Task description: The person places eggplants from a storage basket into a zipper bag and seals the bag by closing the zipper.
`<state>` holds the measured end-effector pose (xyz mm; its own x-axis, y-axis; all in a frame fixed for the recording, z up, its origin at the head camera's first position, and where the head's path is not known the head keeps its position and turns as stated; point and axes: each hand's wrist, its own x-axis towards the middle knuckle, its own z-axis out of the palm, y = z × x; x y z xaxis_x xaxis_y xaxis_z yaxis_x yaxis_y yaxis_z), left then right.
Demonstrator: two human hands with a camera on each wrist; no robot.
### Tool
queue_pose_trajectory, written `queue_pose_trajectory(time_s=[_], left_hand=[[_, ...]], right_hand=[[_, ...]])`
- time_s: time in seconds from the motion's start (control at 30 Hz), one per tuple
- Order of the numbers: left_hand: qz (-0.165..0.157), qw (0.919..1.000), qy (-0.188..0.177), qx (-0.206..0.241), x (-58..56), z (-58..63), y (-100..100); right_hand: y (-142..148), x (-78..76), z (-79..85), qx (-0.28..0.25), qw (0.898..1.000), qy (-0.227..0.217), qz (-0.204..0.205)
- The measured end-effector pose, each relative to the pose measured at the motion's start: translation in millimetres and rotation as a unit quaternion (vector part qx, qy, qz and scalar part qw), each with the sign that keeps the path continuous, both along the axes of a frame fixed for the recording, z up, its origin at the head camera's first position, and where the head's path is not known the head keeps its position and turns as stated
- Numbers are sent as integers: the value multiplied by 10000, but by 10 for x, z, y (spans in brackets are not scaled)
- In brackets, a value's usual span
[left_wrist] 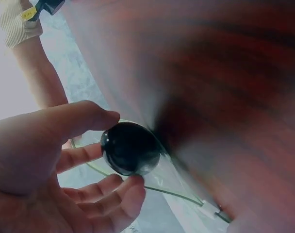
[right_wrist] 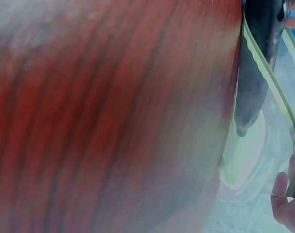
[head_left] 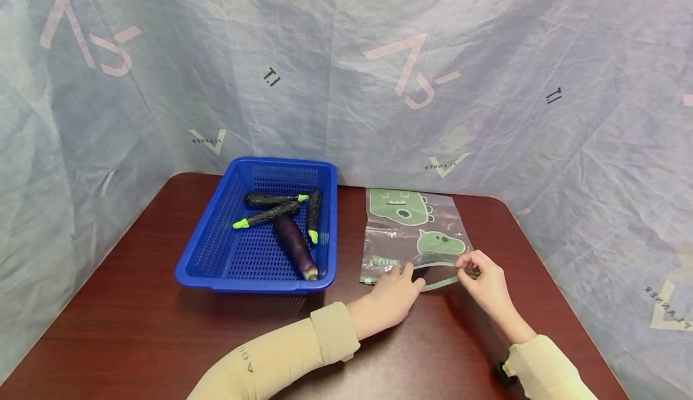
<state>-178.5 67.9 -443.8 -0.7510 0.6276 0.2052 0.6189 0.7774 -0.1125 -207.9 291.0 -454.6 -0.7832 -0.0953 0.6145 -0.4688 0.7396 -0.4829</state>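
Observation:
A clear zip bag (head_left: 387,240) with green cartoon prints lies on the table, its mouth held apart toward me. At the mouth, my left hand (head_left: 392,296) holds a dark, glossy eggplant (left_wrist: 130,148) by its rounded end, between thumb and fingers. The right wrist view shows the eggplant (right_wrist: 256,73) lengthwise inside the bag's opening, its narrow tip inward. My right hand (head_left: 485,283) pinches the bag's rim at the right corner. Much of the eggplant is hidden by the left hand and the rim in the head view.
Left of the bag stands a blue perforated basket (head_left: 186,261). Inside it are a purple eggplant (head_left: 292,243) and a few dark, rough, long vegetables (head_left: 273,213) with lime-green ends. A grey printed cloth (head_left: 346,87) hangs behind and beside the brown table (head_left: 162,340).

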Motion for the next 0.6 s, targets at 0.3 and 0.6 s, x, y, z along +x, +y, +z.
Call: queue_pose_trajectory(time_s=[0.3, 0.6], left_hand=[[-348, 9960, 752, -340, 121, 70, -39], [-695, 9939, 748, -413, 148, 72, -89]], right_hand=[[52, 7, -4, -193, 9991, -376, -31], [113, 44, -3, -71, 9990, -420, 131]])
